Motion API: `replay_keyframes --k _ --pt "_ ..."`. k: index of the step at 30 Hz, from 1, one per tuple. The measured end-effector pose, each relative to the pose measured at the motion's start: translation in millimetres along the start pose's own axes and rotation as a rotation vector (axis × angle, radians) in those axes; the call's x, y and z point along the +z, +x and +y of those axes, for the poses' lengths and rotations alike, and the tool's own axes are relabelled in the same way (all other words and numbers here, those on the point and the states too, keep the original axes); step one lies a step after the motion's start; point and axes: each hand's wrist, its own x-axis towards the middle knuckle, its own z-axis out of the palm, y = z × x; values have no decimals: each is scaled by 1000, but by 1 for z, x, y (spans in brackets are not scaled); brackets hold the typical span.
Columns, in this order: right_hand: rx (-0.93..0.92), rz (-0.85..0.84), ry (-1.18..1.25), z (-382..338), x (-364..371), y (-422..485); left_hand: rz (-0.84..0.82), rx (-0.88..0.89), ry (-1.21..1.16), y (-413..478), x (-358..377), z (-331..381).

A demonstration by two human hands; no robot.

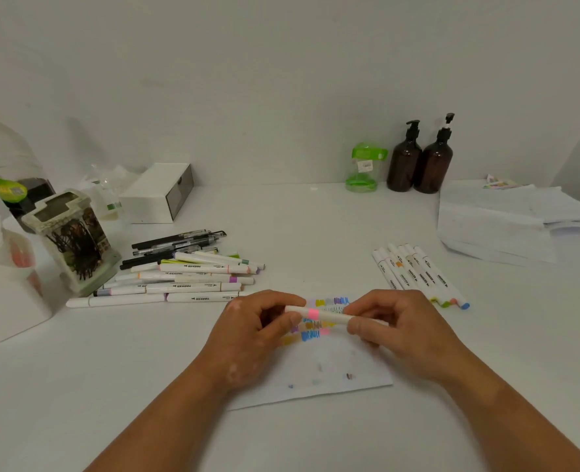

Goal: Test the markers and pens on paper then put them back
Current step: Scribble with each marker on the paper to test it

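Marker (319, 314), white with a pink band, is being held level just above the paper (332, 362), near the middle of the bench (298, 226). The left hand (254, 330) is pinching one end, its grip clamped on that end; the right hand (395, 323) is clamping the barrel. Whether the cap is coming off or going on cannot be told. Judged from the pink scribble already on the paper, capping is the likelier step. Next, the marker is needing a place in the row of markers (417, 272) at right or the pile (186, 277) at left. Open bench is lying between both groups.
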Motion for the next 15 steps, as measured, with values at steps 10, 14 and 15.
replay_keyframes --k 10,14,15 --pt "272 433 -486 20 -90 1 140 26 68 -1 -10 -8" --pt "446 497 -553 60 -133 13 116 67 109 -2 -5 -2" --pt "484 479 -572 67 -135 16 112 68 110 -2 -5 -2"
